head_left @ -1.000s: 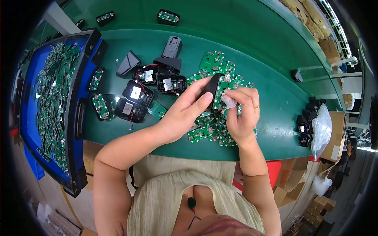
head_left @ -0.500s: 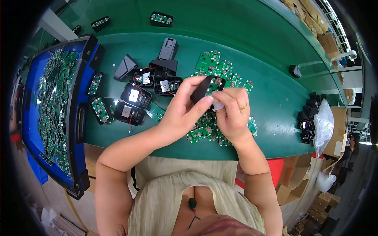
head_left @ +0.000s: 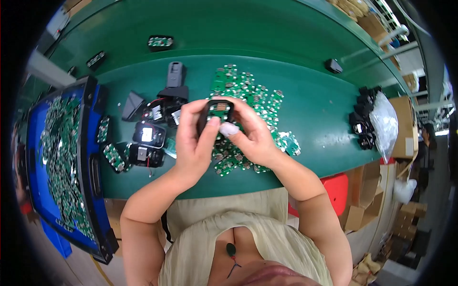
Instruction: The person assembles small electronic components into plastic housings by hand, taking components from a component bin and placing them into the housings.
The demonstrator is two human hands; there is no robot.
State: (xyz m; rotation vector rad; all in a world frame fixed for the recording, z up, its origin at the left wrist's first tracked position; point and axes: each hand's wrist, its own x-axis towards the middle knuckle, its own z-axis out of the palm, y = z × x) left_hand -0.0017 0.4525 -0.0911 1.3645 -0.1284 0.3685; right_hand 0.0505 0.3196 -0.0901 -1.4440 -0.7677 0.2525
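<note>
Between both hands I hold a black plastic housing (head_left: 202,123) with its open side facing up. A green circuit board (head_left: 218,112) shows inside it. My left hand (head_left: 192,143) is wrapped round the housing's left side, its thumb pressed on the board. My right hand (head_left: 255,136) grips the right side, its thumb tip at the lower part of the opening. Under and beyond my hands lies a loose spread of green circuit boards (head_left: 255,97). To the left are several opened black housings (head_left: 149,134) with wires and metal plates inside.
A blue tray with a black frame (head_left: 90,157), heaped with circuit boards, stands at the left. A grey closed case (head_left: 175,74) lies farther back. Black parts (head_left: 363,117) and a clear plastic bag (head_left: 384,126) are at the right edge. A red stool (head_left: 334,193) stands below the table.
The held housing has moved left in the picture and turned its open side more upward. My right hand has gone from pinching at the opening to gripping the housing's right side.
</note>
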